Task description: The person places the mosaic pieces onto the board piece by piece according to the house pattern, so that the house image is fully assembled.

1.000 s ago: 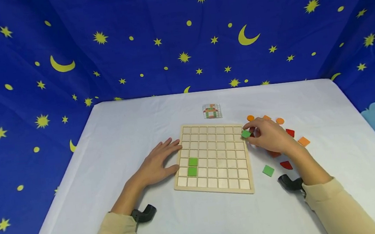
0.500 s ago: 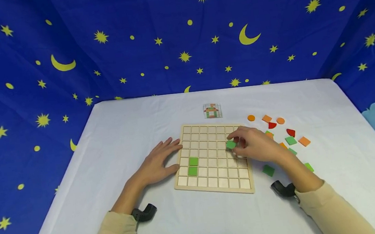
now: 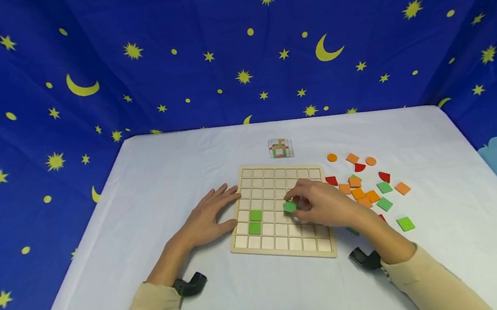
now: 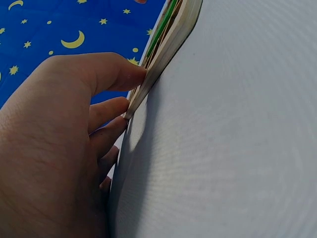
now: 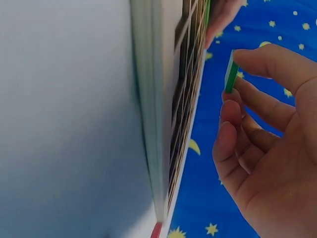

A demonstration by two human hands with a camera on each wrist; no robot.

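A wooden grid board (image 3: 282, 255) lies on the white table, with two green square tiles (image 3: 256, 215) set one below the other in its left part. My right hand (image 3: 326, 202) is over the board's right half and pinches another green square tile (image 3: 290, 206) between thumb and fingertips. In the right wrist view that green tile (image 5: 231, 74) is held on edge, clear above the board. My left hand (image 3: 207, 219) rests at the board's left edge with fingers spread. In the left wrist view its thumb and fingertips touch the board's side (image 4: 158, 62).
Loose tiles lie right of the board: orange squares (image 3: 372, 196), orange discs (image 3: 332, 157), red quarter-circles (image 3: 384, 176) and green squares (image 3: 406, 224). Behind the board lies a small picture card (image 3: 281, 148). A blue star-and-moon cloth (image 3: 204, 79) hangs beyond the table.
My right hand has carried the green tile leftward from the board's right edge to over its middle right, uncovering several loose tiles. The left hand stays in place.
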